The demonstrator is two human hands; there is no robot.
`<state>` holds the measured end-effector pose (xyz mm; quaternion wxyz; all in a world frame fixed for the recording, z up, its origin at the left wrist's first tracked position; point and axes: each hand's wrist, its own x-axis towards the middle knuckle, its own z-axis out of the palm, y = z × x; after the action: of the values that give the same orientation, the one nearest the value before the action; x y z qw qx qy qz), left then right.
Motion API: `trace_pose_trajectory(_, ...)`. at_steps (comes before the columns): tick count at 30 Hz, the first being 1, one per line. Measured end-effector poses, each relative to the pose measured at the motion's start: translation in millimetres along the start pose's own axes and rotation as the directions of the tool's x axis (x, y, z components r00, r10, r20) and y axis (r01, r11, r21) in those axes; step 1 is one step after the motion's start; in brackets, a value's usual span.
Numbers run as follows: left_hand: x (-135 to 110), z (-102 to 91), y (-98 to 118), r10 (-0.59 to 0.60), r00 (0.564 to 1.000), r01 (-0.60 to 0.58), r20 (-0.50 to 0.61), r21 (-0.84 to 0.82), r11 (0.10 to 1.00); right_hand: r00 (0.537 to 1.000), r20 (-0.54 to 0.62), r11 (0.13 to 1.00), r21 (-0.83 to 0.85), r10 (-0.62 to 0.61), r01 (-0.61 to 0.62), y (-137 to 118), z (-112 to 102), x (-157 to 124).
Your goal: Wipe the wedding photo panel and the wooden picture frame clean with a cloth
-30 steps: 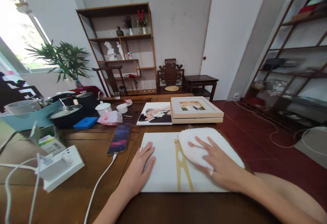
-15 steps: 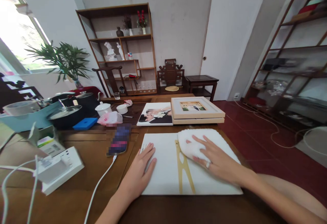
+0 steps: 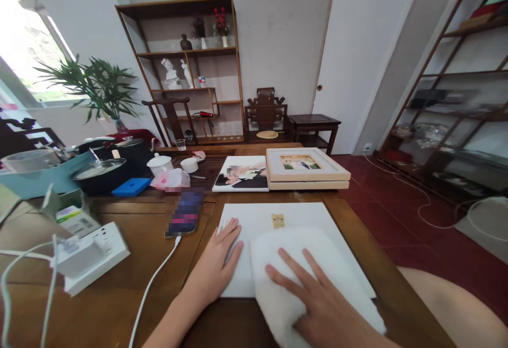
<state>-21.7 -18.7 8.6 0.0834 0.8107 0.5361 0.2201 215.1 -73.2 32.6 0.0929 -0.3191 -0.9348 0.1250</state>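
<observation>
A white flat panel (image 3: 238, 210), seemingly the back of a picture frame, lies on the wooden table in front of me. My left hand (image 3: 216, 263) rests flat on its left edge, fingers stretched out and holding nothing. My right hand (image 3: 313, 290) presses a white fluffy cloth (image 3: 278, 295) onto the panel's near right part, fingers spread over it and thumb tucked at the cloth's edge. The cloth hangs over the near edge. A small gold hinge plate (image 3: 278, 221) shows above the cloth; the lower legs of the stand are hidden beneath it.
Beyond the panel lie a couple's photo print (image 3: 242, 173) and stacked light wood picture frames (image 3: 307, 168). To the left are a phone (image 3: 184, 213) on a white cable, a white power strip (image 3: 97, 258), an opened box (image 3: 73, 213), a blue block (image 3: 130, 186) and dark pots (image 3: 101, 173).
My right hand has slid the cloth toward me from the panel's upper right, covering the gold stand's legs. My left hand has stayed at the left edge. The view has shifted slightly.
</observation>
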Motion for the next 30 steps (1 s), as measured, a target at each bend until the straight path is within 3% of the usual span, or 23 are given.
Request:
trace_pose_trajectory(4, 0.6, 0.2, 0.3, -0.006, 1.000, 0.006, -0.002, -0.018, 1.000, 0.992, -0.089, 0.996, 0.044, 0.084, -0.080, 21.2, -16.2, 12.0)
trace_pose_trajectory(7, 1.3, -0.7, 1.1, -0.013, 1.000, 0.013, 0.005, -0.027, 1.000, 0.967, -0.151, 0.977, 0.095, 0.206, -0.193, 47.3, -25.0, 39.2)
trace_pose_trajectory(11, 1.5, -2.8, 2.1, -0.017, 1.000, 0.017, 0.005, -0.043, 0.999, 0.949, -0.186, 0.966, 0.019, 0.255, -0.256, 68.2, -25.4, 75.0)
trace_pose_trajectory(15, 0.3, -3.0, 1.9, -0.018, 1.000, 0.019, 0.005, -0.037, 0.999, 0.965, -0.174, 0.972, -0.095, 0.197, -0.216, 56.7, -23.6, 76.7)
trace_pose_trajectory(21, -0.1, -1.3, 1.8, -0.003, 1.000, 0.002, -0.010, -0.040, 0.999, 0.998, -0.055, 0.991, -0.134, 0.012, -0.020, 7.8, -5.3, 32.0)
trace_pose_trajectory(24, 1.2, -1.8, 3.1, -0.002, 1.000, 0.003, 0.006, -0.031, 1.000, 0.999, -0.031, 0.993, -0.116, -0.016, 0.013, -10.4, 7.3, 16.0)
trace_pose_trajectory(27, 2.1, -2.5, 3.7, -0.002, 1.000, 0.002, 0.018, -0.024, 1.000, 0.999, -0.042, 0.998, -0.066, -0.026, 0.023, -11.5, 7.1, 14.3)
trace_pose_trajectory(30, 2.0, -2.7, 3.0, -0.007, 1.000, 0.007, 0.021, -0.020, 1.000, 0.994, -0.109, 0.999, -0.039, -0.013, 0.008, 5.4, -3.9, 29.1)
